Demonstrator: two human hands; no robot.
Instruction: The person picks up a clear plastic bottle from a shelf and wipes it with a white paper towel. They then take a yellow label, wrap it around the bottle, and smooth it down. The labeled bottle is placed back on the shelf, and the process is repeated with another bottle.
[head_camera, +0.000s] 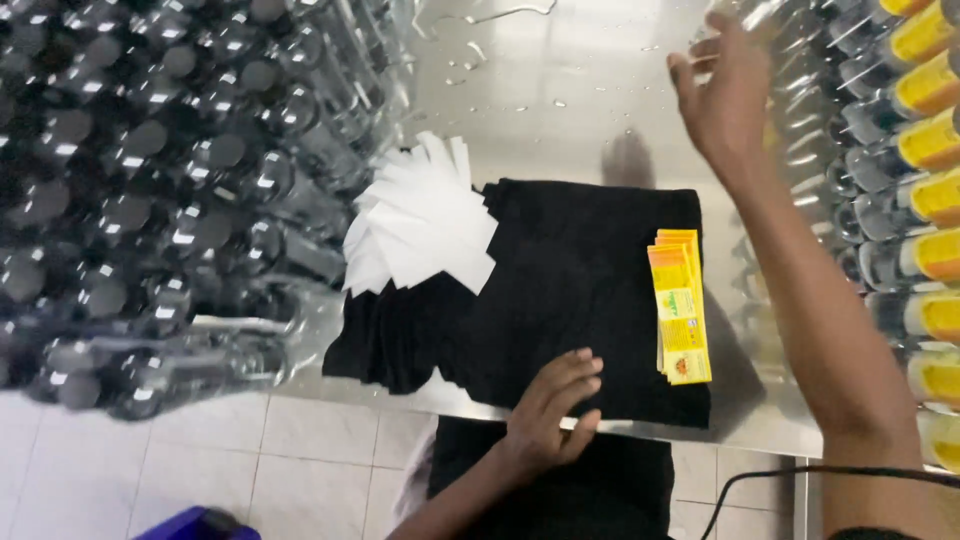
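Labelling seemingly partway. Labelled bottles (925, 150) with yellow bands lined up at right edge; unlabelled clear bottles (150, 200) massed at upper left. Stack of yellow labels (681, 305) at centre right on black cloth (580, 290), white paper slips (425, 225) fanned alongside. Right hand (725, 95) spread, empty, reaching among right-side bottles. Left hand (550, 410) flat, released, pressing cloth at steel surface (560, 90) edge.

We see a black cloth (570, 290) spread over a shiny silver bench (560, 80), with a fan of plain white slips (425, 220) on it and a stack of yellow labels (682, 305) marked with orange bands and a small green patch. At left the clear bottles (150, 190) carry dark caps, while the bottles at right (925, 150) wear yellow-and-orange labels. Below, the floor (300, 450) is pale white tile, with something blue (195, 525) at its edge.
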